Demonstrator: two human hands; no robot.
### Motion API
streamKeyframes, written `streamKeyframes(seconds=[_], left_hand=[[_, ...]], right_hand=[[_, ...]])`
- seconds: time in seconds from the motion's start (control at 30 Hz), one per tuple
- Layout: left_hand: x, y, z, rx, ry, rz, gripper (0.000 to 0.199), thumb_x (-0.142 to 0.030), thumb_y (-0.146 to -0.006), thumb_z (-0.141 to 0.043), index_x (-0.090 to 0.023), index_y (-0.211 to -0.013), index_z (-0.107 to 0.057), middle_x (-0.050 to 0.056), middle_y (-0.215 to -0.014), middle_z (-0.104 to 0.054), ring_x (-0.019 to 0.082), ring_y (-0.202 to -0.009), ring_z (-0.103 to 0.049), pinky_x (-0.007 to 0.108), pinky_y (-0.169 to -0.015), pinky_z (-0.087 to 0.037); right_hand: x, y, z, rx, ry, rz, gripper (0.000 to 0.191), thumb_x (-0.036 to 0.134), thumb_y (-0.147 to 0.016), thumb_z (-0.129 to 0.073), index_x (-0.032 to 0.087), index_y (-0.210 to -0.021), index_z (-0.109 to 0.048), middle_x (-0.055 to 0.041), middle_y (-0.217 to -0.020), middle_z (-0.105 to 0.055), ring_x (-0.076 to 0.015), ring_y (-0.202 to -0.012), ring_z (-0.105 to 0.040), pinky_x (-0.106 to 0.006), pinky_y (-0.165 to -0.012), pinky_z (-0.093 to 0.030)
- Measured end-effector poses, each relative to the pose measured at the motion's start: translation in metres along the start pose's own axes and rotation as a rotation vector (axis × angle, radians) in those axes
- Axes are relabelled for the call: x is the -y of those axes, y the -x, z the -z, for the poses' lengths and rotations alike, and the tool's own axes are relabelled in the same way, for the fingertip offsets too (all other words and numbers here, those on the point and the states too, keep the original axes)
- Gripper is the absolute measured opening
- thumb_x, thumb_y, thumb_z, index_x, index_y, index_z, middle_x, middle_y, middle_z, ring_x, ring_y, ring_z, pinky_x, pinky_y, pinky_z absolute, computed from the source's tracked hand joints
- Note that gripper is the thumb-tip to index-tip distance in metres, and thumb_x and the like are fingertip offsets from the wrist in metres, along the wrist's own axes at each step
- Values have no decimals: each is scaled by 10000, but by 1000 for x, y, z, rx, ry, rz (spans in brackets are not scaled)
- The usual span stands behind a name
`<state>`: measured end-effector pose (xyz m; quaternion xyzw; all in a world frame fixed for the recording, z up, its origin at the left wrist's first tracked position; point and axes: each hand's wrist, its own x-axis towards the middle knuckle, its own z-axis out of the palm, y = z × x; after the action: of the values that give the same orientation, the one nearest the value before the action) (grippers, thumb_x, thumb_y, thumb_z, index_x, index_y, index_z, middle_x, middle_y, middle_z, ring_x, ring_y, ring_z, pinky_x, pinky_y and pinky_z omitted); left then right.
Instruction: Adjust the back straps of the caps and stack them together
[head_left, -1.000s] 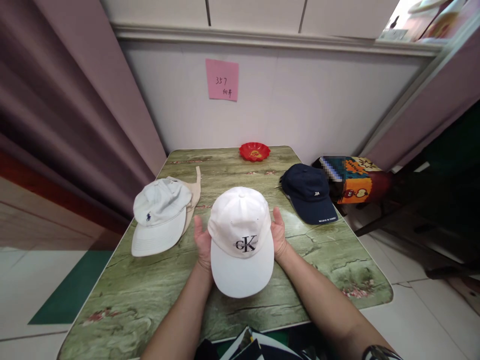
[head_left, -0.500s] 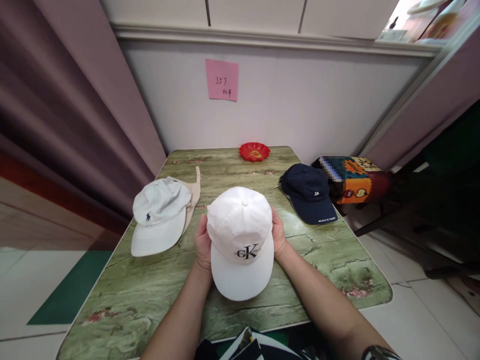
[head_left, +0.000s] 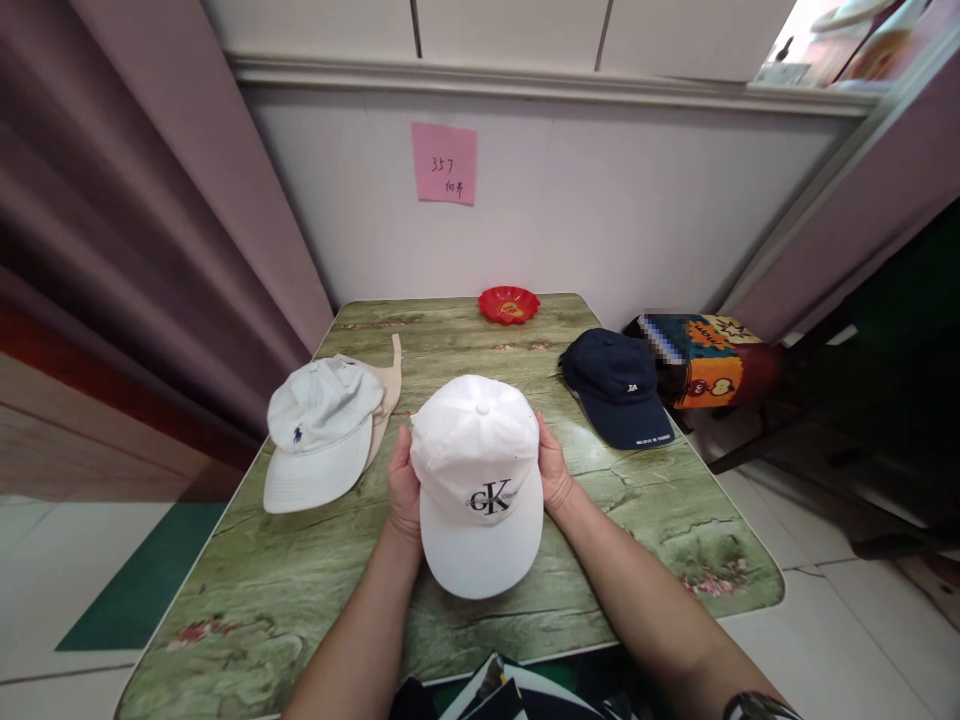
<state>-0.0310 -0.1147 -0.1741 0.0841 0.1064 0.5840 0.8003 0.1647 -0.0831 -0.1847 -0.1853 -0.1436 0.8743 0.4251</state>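
Note:
A white cap (head_left: 480, 440) with a black CK logo is held over the near middle of the table, its brim toward me. My left hand (head_left: 405, 485) grips its left side and my right hand (head_left: 553, 465) its right side; the fingers are partly hidden by the cap. To the left lies a pale cap (head_left: 319, 430) with a small dark emblem, partly over a beige cap or visor (head_left: 388, 385) with a strap. A navy cap (head_left: 616, 385) rests at the table's right edge, brim toward me.
The green wood-patterned table (head_left: 315, 580) has a red scalloped dish (head_left: 509, 305) near its back edge. A pink note (head_left: 444, 165) is on the wall behind. Beyond the right edge sits a colourful printed stool or box (head_left: 709, 365).
The white cap has shifted slightly left and turned a little in my hands, so its logo faces me more squarely. The other caps stay where they were.

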Motion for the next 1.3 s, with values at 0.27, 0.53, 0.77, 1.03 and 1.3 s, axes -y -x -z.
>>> streamKeyframes(seconds=[0.27,0.53,0.77,1.03,1.3], left_hand=[[-1,-10,-4,-96,-21,39,642,-560,-980,-284,-130,-1286,-649,116,-1237,-693,313,-1294,-540,466,-1157,-331],[12,-12,3,46,2,214,629,-494,-988,-279,-101,-1410,-529,150,-1305,-641,338,-1273,-553,516,-1167,-294],[19,-15,-3,125,22,280,654,-491,-991,-210,-107,-1449,-478,136,-1323,-630,310,-1297,-536,483,-1184,-265],[13,-15,0,119,15,187,723,-550,-981,-138,-123,-1428,-513,128,-1349,-616,314,-1336,-495,485,-1192,-236],[15,-3,-1,190,-5,124,884,-757,-882,-220,-148,-1490,-420,122,-1472,-501,341,-1431,-346,504,-1205,-159]], right_hand=[[2,-8,11,-45,-55,31,579,602,-944,-394,165,-1217,-660,-89,-1088,-756,-285,-1103,-661,-506,-1087,-396],[3,-14,11,-56,-53,82,721,682,-922,-314,152,-1340,-566,-110,-1172,-724,-302,-1194,-606,-548,-1117,-335],[6,-3,3,-36,-16,77,857,775,-887,-210,137,-1334,-569,-143,-1195,-707,-326,-1234,-576,-576,-1120,-312],[-4,6,1,20,17,-120,732,645,-928,-302,92,-1336,-555,-176,-1202,-696,-337,-1211,-594,-592,-1119,-304],[0,4,-5,32,16,-156,771,663,-936,-237,79,-1288,-596,-173,-1169,-711,-332,-1199,-603,-576,-1114,-322]])
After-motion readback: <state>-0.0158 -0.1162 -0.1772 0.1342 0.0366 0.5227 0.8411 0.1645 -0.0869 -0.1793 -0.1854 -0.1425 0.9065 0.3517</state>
